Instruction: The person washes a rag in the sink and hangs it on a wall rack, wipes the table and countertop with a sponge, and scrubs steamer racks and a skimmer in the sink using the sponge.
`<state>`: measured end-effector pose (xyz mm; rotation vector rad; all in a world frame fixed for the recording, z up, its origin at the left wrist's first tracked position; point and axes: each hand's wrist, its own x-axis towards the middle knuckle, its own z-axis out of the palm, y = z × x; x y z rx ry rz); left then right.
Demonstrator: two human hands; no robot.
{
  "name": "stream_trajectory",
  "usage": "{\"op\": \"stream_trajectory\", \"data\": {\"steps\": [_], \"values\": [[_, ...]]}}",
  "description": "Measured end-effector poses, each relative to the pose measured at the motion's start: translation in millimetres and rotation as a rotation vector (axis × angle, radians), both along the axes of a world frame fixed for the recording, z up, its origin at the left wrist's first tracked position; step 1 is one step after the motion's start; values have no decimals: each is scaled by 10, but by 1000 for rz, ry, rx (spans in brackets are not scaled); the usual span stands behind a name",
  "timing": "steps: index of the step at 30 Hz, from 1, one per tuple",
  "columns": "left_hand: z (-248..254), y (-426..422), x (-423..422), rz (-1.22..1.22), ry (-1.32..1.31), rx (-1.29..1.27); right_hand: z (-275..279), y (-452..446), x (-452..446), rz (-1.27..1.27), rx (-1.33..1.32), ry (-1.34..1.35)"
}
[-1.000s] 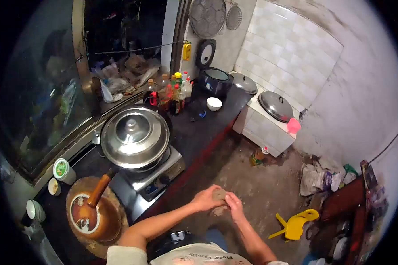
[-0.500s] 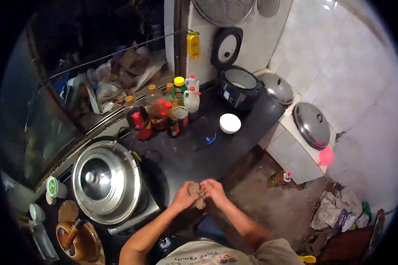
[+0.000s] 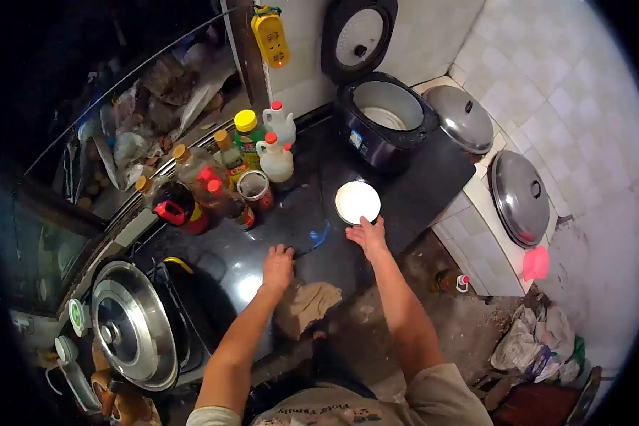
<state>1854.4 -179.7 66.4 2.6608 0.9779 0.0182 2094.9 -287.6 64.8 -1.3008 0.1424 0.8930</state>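
Note:
My left hand rests low over the dark counter with its fingers forward and bent slightly, and I see nothing held in it. A brown cloth lies crumpled at the counter's front edge, just below that hand. My right hand has its thumb over the near rim of a white bowl and its fingers low against the bowl's side. Between the hands lies a small blue item, blurred, its kind unclear. Behind the bowl, a dark rice cooker stands with its lid up.
Several bottles and a glass jar line the window side. A large lidded metal pot stands at left. Metal lids sit on the tiled ledge at right. A bottle and plastic bags are on the floor.
The cloth has left my hands and lies on the counter edge. My right hand has reached forward to the bowl, my left forward over the counter. The view has shifted closer.

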Motion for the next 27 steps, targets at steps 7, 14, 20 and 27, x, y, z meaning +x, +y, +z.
{"op": "stream_trajectory", "data": {"steps": [7,14,20,27], "values": [[-128,-328,603,76,-224,-270,-125,-143,41,-7,-88,-312],[410,-649,220,338,-783,-726,319,-566,-328,292,69,-665],[238,-932,-674,540,-754,-742,425,-811,-1406,610,145,-455],[227,-1383,-1919,1139,-1006,-1066,204,-1031,-1835,1179,-98,-1688]]}}
